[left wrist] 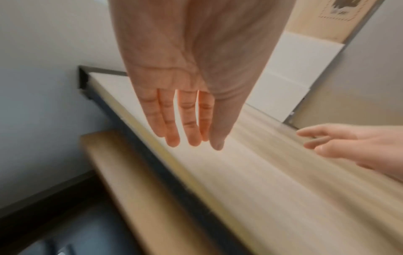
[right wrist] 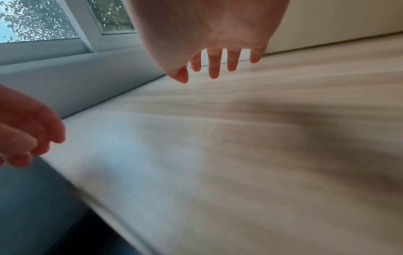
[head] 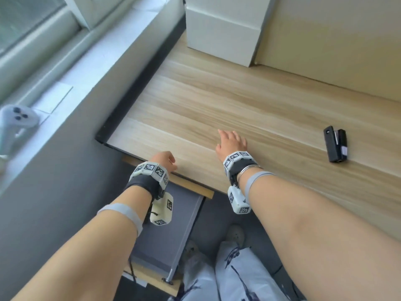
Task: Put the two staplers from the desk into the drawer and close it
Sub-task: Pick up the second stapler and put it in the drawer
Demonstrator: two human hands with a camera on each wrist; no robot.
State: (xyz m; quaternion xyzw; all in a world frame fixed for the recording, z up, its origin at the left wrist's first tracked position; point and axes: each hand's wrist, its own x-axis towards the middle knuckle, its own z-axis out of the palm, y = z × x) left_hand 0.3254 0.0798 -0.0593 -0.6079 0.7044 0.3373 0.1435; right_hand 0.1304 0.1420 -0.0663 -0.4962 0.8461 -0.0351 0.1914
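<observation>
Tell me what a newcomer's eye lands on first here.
Two bare forearms reach in, each wrist wearing a checker-marked band; the left hand and right hand are both empty over the desk near its front edge. A lone black stapler lies far right. Below the left arm, the drawer is open.

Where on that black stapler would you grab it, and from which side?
Grip the black stapler across its two long sides near the middle, coming down from above. It lies flat on the desk, long and narrow, with open space around it, probably best for the right hand.
</observation>
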